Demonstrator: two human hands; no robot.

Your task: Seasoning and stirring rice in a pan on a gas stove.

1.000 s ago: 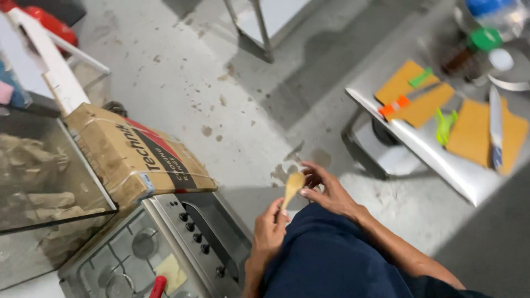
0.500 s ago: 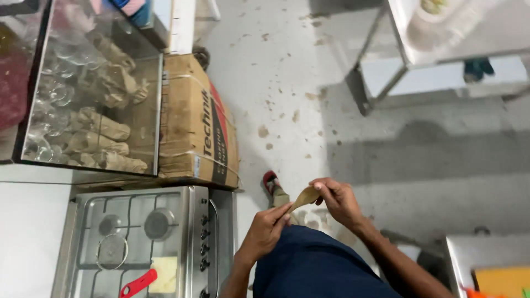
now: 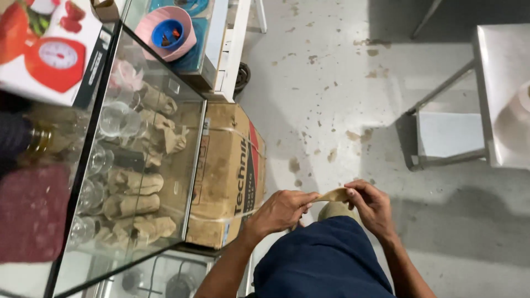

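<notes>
Both hands pinch one tan strip (image 3: 334,195): left hand (image 3: 280,212) fingers closed on it, right hand (image 3: 374,206) likewise.

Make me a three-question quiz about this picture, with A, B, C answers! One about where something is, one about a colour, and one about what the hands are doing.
1. Where is the cardboard box?
A. On the steel table
B. On the floor beside the glass cabinet
C. On the person's lap

2. What colour is the small bowl inside the pink bowl?
A. Blue
B. Yellow
C. Black

3. What are the hands doing?
A. Both hang empty
B. Only one holds something
C. Both pinch one tan strip between them

Answers:
1. B: the box stands on the floor against the glass cabinet with wrapped glasses inside.
2. A: the small bowl nested in the pink one is blue.
3. C: the left hand and right hand each grip an end of the tan strip.
</notes>
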